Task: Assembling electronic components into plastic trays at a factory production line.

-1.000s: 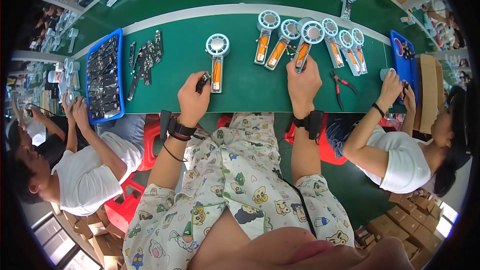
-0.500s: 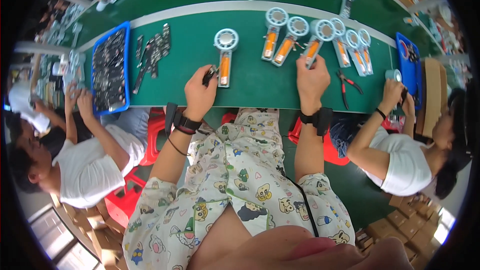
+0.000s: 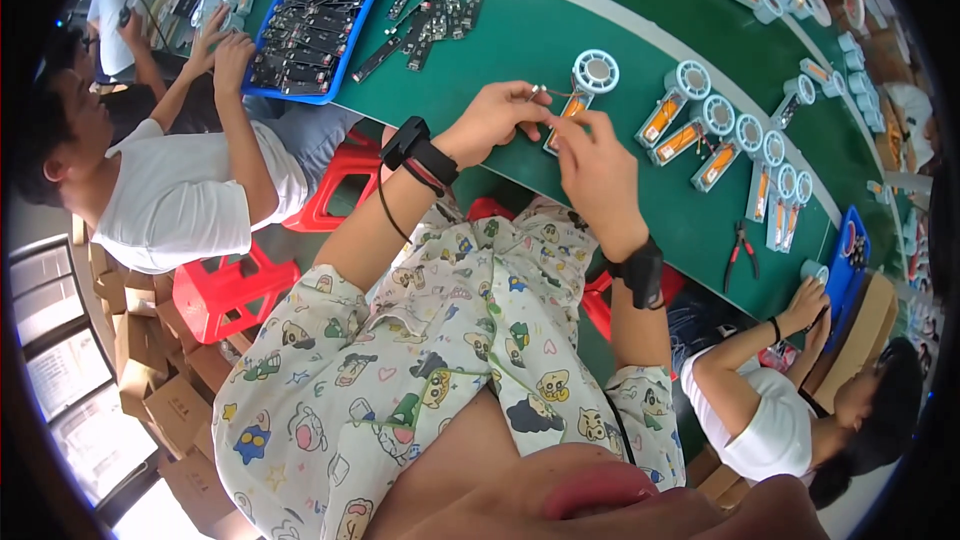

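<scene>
Since the earlier frame my head had turned, so the green table (image 3: 520, 50) ran slanted across the view, and my two hands had come together over its near edge.

Far to the left of the handheld fan (image 3: 585, 90) that I worked on, a person in a white shirt (image 3: 170, 195) sat with both hands at the blue tray (image 3: 320, 15) full of dark parts. Between that tray and my fan, loose dark strips (image 3: 430, 20) lay on the table. Below them, a red stool (image 3: 335, 180) stood under the table edge.

My left hand (image 3: 492, 120), with a black strap on its wrist, was just left of the fan. Its fingers were closed in a pinch on a small metal piece (image 3: 538, 92), which was touching or almost touching the fan's orange handle; I could not tell which.

The fan lay flat near the table's near edge, its white round head pointing away from me.

My right hand (image 3: 597, 172) was just below the fan. Its thumb and forefinger were pressed together at the lower end of the handle, but whether they really gripped it I could not tell.

To the right of my fan, a row of similar fans (image 3: 715, 135) lay side by side. Further right were black pliers (image 3: 740, 250), and another person's hands (image 3: 812, 305) at a second blue tray (image 3: 850, 265).
</scene>
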The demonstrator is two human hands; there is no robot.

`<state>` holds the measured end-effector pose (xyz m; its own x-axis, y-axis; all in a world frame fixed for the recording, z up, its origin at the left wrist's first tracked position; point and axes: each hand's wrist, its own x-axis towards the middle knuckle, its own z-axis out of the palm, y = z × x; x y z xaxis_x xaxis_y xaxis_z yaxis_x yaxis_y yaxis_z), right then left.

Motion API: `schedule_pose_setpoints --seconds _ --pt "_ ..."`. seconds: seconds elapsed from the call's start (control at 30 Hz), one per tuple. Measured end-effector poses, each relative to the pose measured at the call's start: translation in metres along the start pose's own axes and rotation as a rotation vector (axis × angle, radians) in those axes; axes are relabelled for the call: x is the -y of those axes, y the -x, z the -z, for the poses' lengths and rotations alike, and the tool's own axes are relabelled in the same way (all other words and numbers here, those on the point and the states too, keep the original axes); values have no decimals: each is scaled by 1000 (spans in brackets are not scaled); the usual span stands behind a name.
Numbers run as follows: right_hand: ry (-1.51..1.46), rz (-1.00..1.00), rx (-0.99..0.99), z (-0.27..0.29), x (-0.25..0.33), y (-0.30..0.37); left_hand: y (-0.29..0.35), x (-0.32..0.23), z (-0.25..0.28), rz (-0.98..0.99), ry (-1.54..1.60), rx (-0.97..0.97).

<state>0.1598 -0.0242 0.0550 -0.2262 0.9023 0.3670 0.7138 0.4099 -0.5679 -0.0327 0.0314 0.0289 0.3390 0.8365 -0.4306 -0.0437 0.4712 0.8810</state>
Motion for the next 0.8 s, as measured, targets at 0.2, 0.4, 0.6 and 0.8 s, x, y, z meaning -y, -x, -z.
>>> schedule_pose_setpoints --seconds 0.2,0.4,0.6,0.8 --pt "119 92 182 -11 -10 -14 -2 7 8 22 65 91" --pt "59 182 182 -13 -6 -16 3 28 9 -119 -7 46" --pt "-190 38 -4 -22 -31 -13 3 29 -8 -407 -410 -70" --pt "-467 -154 -31 -36 -55 -10 26 7 -15 -661 -931 -191"
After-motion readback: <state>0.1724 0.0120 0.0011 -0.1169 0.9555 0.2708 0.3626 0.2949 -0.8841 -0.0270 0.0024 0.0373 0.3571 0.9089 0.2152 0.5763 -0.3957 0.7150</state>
